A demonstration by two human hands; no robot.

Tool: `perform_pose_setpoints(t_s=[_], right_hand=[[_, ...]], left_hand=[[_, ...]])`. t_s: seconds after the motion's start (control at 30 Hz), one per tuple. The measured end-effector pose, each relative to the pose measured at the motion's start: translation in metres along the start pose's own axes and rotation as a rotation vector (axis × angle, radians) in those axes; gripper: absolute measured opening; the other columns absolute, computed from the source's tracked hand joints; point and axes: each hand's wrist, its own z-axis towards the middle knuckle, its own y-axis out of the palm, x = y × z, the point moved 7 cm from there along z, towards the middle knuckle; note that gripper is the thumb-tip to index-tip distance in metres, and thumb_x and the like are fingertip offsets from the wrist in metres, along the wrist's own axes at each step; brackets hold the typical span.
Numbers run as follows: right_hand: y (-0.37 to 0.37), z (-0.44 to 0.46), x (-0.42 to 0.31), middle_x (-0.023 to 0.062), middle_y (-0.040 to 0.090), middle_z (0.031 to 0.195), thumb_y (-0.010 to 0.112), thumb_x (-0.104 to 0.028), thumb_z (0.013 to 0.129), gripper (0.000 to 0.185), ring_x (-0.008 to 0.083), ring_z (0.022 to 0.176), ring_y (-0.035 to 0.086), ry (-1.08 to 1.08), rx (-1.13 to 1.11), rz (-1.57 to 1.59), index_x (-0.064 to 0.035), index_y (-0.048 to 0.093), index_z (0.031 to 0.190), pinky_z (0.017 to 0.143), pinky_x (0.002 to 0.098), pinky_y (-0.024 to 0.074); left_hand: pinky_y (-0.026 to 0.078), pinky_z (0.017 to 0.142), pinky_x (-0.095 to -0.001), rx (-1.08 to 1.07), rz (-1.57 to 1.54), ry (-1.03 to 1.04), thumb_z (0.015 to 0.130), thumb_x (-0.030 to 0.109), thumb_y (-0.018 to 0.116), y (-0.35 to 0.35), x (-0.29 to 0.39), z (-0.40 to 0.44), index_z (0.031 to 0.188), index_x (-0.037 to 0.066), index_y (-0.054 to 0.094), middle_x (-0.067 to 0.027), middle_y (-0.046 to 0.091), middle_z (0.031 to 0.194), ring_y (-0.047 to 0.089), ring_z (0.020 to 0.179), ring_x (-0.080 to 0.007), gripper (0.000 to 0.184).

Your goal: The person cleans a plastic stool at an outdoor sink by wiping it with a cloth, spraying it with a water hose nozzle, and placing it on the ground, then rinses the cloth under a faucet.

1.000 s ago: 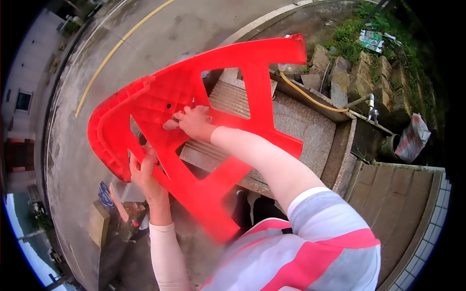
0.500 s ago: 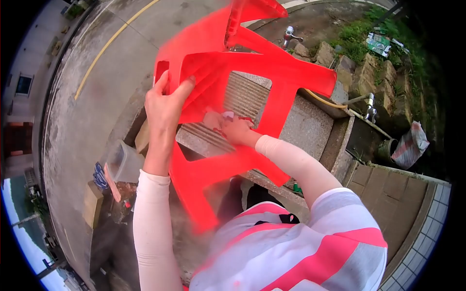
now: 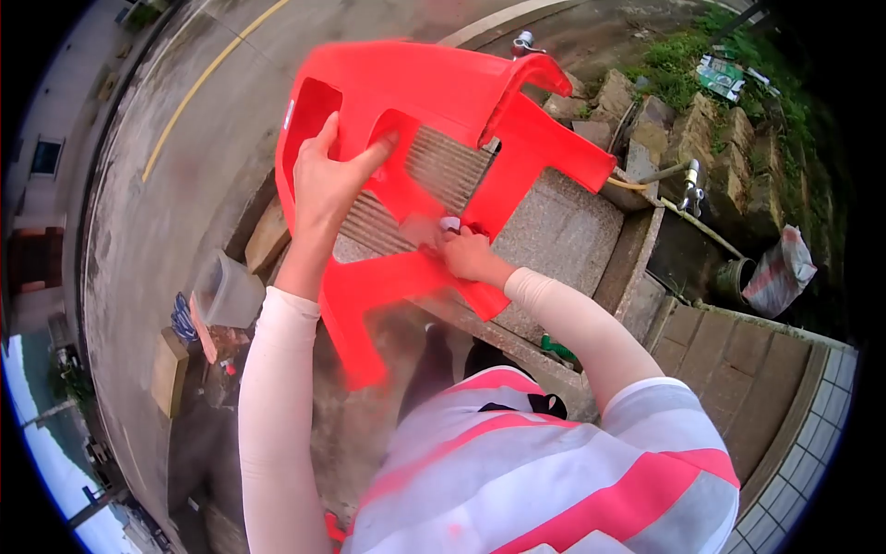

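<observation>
A red plastic chair (image 3: pixel 397 78) is tipped on its side above a stone sink (image 3: pixel 577 226), its legs pointing toward me and to the right. My left hand (image 3: pixel 332 185) grips the chair by the rim of an opening, thumb on one side and fingers on the other. Lower down, my right hand (image 3: pixel 473 256) is closed and pressed against a chair leg. A small white and dark red cloth-like thing (image 3: pixel 450 224) pokes out of its fingers, mostly hidden. Through the chair's openings shows a ribbed washboard surface (image 3: pixel 448 171).
One tap (image 3: pixel 692 189) stands at the sink's right, another tap (image 3: pixel 523 44) behind the chair. A bucket (image 3: pixel 736 275) and a striped sack (image 3: pixel 780 272) sit at far right. At left are a clear plastic tub (image 3: pixel 229 294) and blue-striped gloves (image 3: pixel 183 317). Rough stones line the back.
The chair has turned and shifted toward the left, with its upper part lowered toward me. My left hand has moved slightly right with it; my right hand has slid slightly right along the chair.
</observation>
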Motion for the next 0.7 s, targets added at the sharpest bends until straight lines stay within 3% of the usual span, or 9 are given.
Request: perform_pose_setpoints(t_s=[0.1,0.23,0.37,0.4,0.47,0.6,0.7], right_hand=[[0.011,0.018,-0.005,0.005,0.062,0.106,0.052,-0.02,0.082,0.022,0.0323,0.095,0.059,-0.045,-0.004,0.18,-0.0097,0.065,0.096,0.069,0.0469,0.0537],[0.041,0.029,-0.011,0.0025,0.061,0.109,0.054,-0.023,0.082,0.023,0.034,0.097,0.057,0.037,-0.08,0.374,-0.0151,0.065,0.101,0.076,0.0457,0.0524],[0.072,0.033,-0.031,0.0024,0.058,0.115,0.056,-0.024,0.082,0.028,0.0347,0.1,0.055,0.118,-0.062,0.651,-0.0176,0.064,0.108,0.076,0.0466,0.052],[0.071,0.03,-0.04,0.0027,0.057,0.116,0.057,-0.024,0.082,0.03,0.035,0.102,0.054,0.128,-0.047,0.697,-0.0179,0.063,0.11,0.076,0.0468,0.052],[0.055,0.023,-0.061,0.0042,0.055,0.119,0.057,-0.023,0.082,0.03,0.0355,0.104,0.053,0.073,0.007,0.686,-0.0172,0.063,0.111,0.075,0.0474,0.0524],[0.02,0.012,-0.086,0.0074,0.052,0.123,0.056,-0.019,0.083,0.032,0.0379,0.106,0.051,0.042,0.26,0.477,-0.015,0.063,0.113,0.073,0.0488,0.0527],[0.059,0.02,-0.05,0.0051,0.051,0.126,0.056,-0.022,0.083,0.032,0.0351,0.112,0.049,0.149,0.076,0.249,-0.0152,0.062,0.114,0.071,0.056,0.0516]], left_hand=[[0.044,0.089,-0.0373,-0.009,0.204,0.05,0.054,0.057,0.082,0.013,0.007,-0.012,0.132,-0.005,0.048,-0.0155,0.053,0.104,0.054,0.101,-0.0286,0.106],[0.043,0.088,-0.0369,0.002,0.374,0.175,0.059,0.05,0.084,0.036,0.017,-0.04,0.132,-0.003,0.049,-0.0125,0.05,0.1,0.051,0.097,-0.0257,0.097],[0.044,0.086,-0.0361,0.093,0.309,0.309,0.059,0.042,0.084,0.052,0.02,-0.048,0.128,0.002,0.054,-0.0124,0.051,0.1,0.052,0.096,-0.0257,0.086],[0.043,0.086,-0.0364,0.081,0.295,0.31,0.057,0.046,0.084,0.055,0.018,-0.046,0.127,0.001,0.055,-0.0119,0.051,0.099,0.051,0.096,-0.026,0.089],[0.039,0.086,-0.0368,0.063,0.27,0.324,0.052,0.054,0.083,0.059,0.016,-0.04,0.125,0.0,0.057,-0.011,0.051,0.096,0.05,0.096,-0.0265,0.094],[0.039,0.088,-0.0376,-0.008,0.348,0.297,0.055,0.059,0.079,0.078,0.032,-0.036,0.125,-0.001,0.056,-0.0121,0.052,0.099,0.05,0.098,-0.0265,0.095],[0.038,0.092,-0.0393,-0.074,0.439,0.295,0.057,0.059,0.077,0.099,0.037,-0.029,0.128,-0.002,0.053,-0.013,0.051,0.101,0.049,0.101,-0.0278,0.096]])
